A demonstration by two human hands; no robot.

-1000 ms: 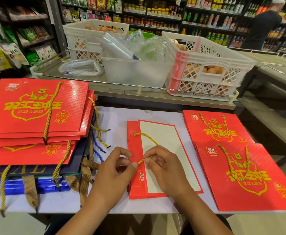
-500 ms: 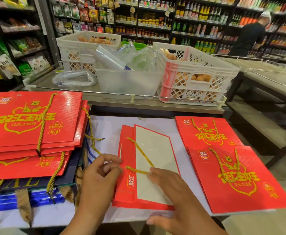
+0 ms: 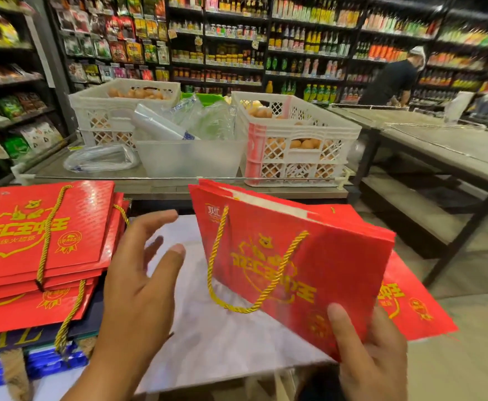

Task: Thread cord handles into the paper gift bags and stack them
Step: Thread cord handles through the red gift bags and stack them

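My right hand (image 3: 370,354) grips the lower corner of a red paper gift bag (image 3: 332,256) and holds it tilted above the white table (image 3: 208,342). A gold cord handle (image 3: 254,296) hangs in a loop on the bag's printed front. My left hand (image 3: 138,285) hovers to the left of the bag with fingers spread, touching nothing. A stack of red bags with gold handles (image 3: 40,241) lies at the left. More flat red bags (image 3: 407,308) lie at the right, partly hidden behind the held one.
Blue and dark bags (image 3: 28,363) lie under the left stack. Behind the table, a counter carries white crates of eggs (image 3: 294,140) and a clear bin with plastic bags (image 3: 190,157). A person (image 3: 393,79) stands by the shelves at the back right.
The bag that lay flat on the table with its white inside showing is now lifted and turned red face toward me in my right hand. My left hand has let go and drawn away.
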